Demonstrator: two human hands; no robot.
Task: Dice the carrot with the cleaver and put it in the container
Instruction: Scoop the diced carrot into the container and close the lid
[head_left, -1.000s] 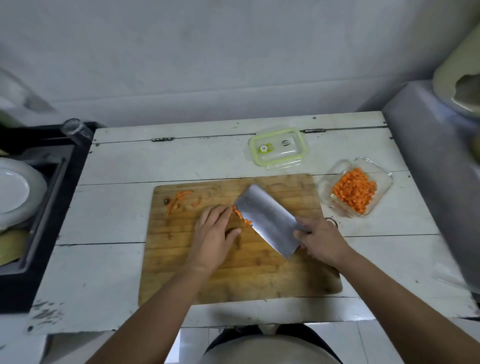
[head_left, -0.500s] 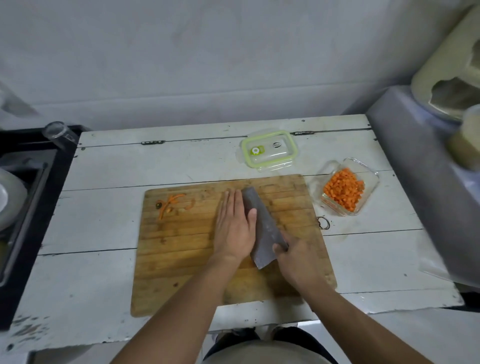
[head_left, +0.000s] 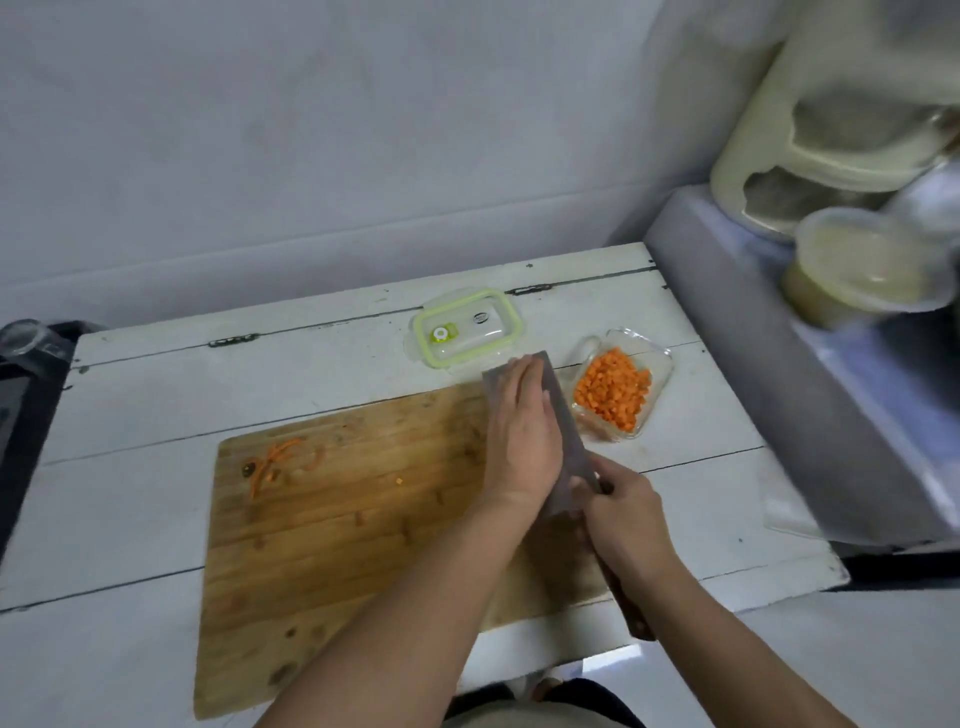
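My right hand (head_left: 626, 512) grips the wooden handle of the cleaver (head_left: 563, 415), whose flat blade is held level above the right end of the wooden cutting board (head_left: 337, 545). My left hand (head_left: 524, 431) lies flat with straight fingers on top of the blade; whatever it covers is hidden. Just right of the blade tip stands the glass container (head_left: 660, 358) holding diced carrot (head_left: 613, 389). Carrot peel scraps (head_left: 270, 462) and one small dice (head_left: 399, 481) lie on the board's left half.
The container's clear lid with a green rim (head_left: 467, 330) lies behind the board on the white wooden table (head_left: 156, 405). A grey raised counter (head_left: 779, 364) with cream tubs stands at the right. A black sink edge and a glass (head_left: 23, 338) are at far left.
The cleaver with my left hand pressed on its blade has moved from the middle of the board to its right end, beside the container. The camera has swung to the right.
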